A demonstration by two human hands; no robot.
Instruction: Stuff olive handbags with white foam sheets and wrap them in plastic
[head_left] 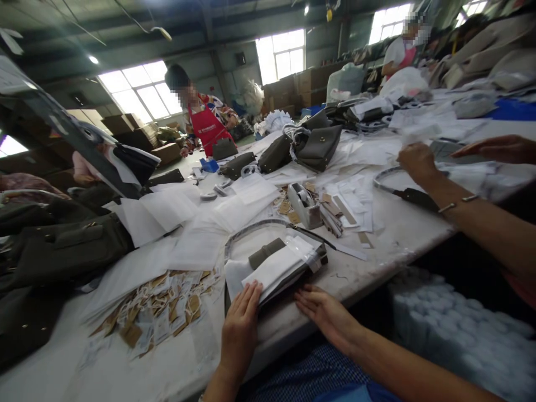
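My left hand point(242, 321) lies flat on white wrapping paper point(276, 268) that covers a dark olive handbag point(288, 273) at the table's near edge, fingers stretched out. My right hand point(324, 312) rests open against the bag's right lower edge, fingers together and extended. An olive strap piece point(266, 253) pokes out above the paper. The bag's curved handle point(251, 230) arcs behind it.
A pile of brown paper tags point(159, 307) lies left of the bag. A tape dispenser point(305, 205) stands behind it. A co-worker's arm with a bracelet point(456, 204) reaches in from the right. Finished grey bags point(314, 146) and a person in a red apron point(207, 125) are further back. Dark bags point(54, 251) are heaped at left.
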